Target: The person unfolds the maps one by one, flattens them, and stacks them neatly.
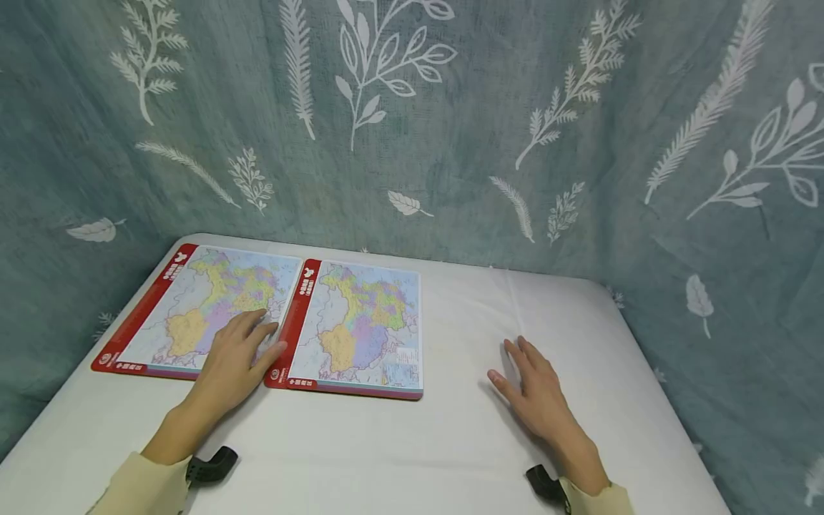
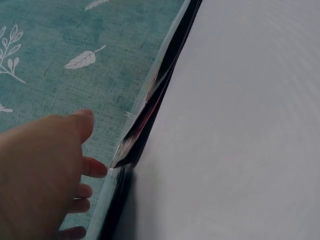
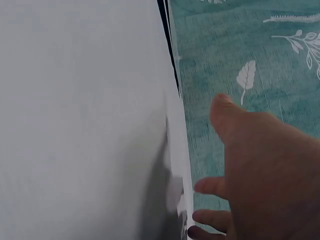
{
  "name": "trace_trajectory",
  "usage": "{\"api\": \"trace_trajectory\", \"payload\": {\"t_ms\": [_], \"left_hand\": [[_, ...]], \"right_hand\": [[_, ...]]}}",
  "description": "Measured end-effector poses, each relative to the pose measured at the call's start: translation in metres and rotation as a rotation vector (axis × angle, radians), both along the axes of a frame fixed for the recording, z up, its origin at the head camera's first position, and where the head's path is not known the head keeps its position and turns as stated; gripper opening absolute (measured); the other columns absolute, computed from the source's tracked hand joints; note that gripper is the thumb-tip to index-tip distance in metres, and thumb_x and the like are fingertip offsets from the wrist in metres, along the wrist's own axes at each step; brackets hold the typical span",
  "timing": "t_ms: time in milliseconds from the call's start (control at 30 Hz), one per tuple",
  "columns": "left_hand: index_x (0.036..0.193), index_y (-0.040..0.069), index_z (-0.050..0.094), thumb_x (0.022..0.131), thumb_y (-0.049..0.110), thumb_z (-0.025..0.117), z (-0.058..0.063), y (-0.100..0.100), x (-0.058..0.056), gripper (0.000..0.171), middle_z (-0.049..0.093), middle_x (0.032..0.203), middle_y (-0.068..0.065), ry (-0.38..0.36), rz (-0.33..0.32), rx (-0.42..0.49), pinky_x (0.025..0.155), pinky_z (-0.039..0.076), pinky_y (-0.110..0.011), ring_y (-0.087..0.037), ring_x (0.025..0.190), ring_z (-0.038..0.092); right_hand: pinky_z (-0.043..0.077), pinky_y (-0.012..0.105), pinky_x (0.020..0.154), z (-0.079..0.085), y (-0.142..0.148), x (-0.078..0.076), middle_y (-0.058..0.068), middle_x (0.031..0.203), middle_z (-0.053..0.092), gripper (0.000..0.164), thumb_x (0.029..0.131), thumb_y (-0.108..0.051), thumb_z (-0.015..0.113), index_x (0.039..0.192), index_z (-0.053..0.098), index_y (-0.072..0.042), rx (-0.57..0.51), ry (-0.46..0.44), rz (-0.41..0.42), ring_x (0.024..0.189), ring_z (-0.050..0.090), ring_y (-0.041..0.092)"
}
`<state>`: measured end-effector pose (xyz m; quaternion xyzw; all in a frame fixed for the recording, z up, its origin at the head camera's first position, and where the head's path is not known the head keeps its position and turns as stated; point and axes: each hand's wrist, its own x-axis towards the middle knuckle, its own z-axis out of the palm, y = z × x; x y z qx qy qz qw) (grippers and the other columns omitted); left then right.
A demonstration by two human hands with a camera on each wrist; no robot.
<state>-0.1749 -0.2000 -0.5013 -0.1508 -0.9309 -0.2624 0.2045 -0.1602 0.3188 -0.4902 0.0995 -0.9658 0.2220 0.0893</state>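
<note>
Two map boards with red borders and pastel regions lie flat, side by side. The left map board (image 1: 187,332) is partly covered by my left hand (image 1: 228,361), whose relaxed fingers spread over its lower right part. That hand's thumb tip overlaps the red border of the right map board (image 1: 367,322) in the head view. To the right of both boards, my right hand (image 1: 536,393) is low over the white table with loosely extended fingers and holds nothing. In the wrist views, the left hand (image 2: 45,175) and right hand (image 3: 270,170) show relaxed fingers.
The white tabletop (image 1: 360,450) stretches under both boards and both hands. A blue-green curtain with white leaf prints (image 1: 450,200) hangs along the back and sides. Dark wrist-worn devices sit at the left wrist and right wrist, near the cream sleeves (image 1: 144,483).
</note>
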Motion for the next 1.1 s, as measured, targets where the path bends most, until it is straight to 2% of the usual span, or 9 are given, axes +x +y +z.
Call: {"api": "trace_trajectory", "payload": {"t_ms": [233, 433, 600, 767, 1100], "left_hand": [[0.124, 0.0, 0.072, 0.098, 0.031, 0.074, -0.006, 0.005, 0.006, 0.04, 0.056, 0.144, -0.027, -0.016, 0.009, -0.004, 0.105, 0.037, -0.065, -0.046, 0.137, 0.047], [0.119, -0.001, 0.074, 0.095, 0.029, 0.077, -0.006, 0.01, 0.008, 0.039, 0.062, 0.132, -0.025, 0.027, 0.031, 0.001, 0.099, 0.042, -0.061, -0.042, 0.127, 0.052], [0.116, -0.002, 0.074, 0.094, 0.029, 0.079, -0.002, 0.012, 0.008, 0.038, 0.065, 0.12, -0.021, 0.046, 0.057, 0.014, 0.094, 0.045, -0.056, -0.038, 0.115, 0.055], [0.113, -0.003, 0.074, 0.093, 0.027, 0.081, -0.004, 0.017, 0.008, 0.037, 0.064, 0.11, -0.018, 0.064, 0.06, 0.025, 0.089, 0.045, -0.052, -0.034, 0.104, 0.055], [0.112, -0.005, 0.075, 0.087, 0.019, 0.086, -0.003, 0.023, 0.011, 0.036, 0.061, 0.098, -0.013, 0.072, 0.102, 0.089, 0.076, 0.046, -0.045, -0.029, 0.095, 0.054]], "right_hand": [[0.018, 0.075, 0.119, -0.008, -0.019, 0.007, 0.029, 0.165, 0.034, 0.076, 0.101, -0.051, 0.065, 0.157, 0.045, -0.002, 0.025, -0.025, 0.015, 0.154, 0.029, 0.051], [0.017, 0.074, 0.12, -0.009, -0.035, 0.01, 0.026, 0.166, 0.035, 0.076, 0.101, -0.053, 0.065, 0.156, 0.048, -0.003, 0.029, -0.017, 0.03, 0.156, 0.026, 0.048], [0.016, 0.072, 0.122, -0.007, -0.056, 0.007, 0.025, 0.166, 0.036, 0.075, 0.101, -0.052, 0.065, 0.155, 0.049, -0.003, 0.005, 0.003, 0.051, 0.156, 0.027, 0.047], [0.016, 0.071, 0.122, -0.01, -0.071, 0.008, 0.024, 0.166, 0.037, 0.073, 0.101, -0.049, 0.066, 0.154, 0.05, -0.002, -0.031, 0.032, 0.077, 0.157, 0.027, 0.046], [0.017, 0.067, 0.125, -0.012, -0.115, 0.01, 0.021, 0.166, 0.039, 0.072, 0.1, -0.052, 0.066, 0.152, 0.054, -0.003, -0.11, 0.028, 0.129, 0.158, 0.027, 0.043]]}}
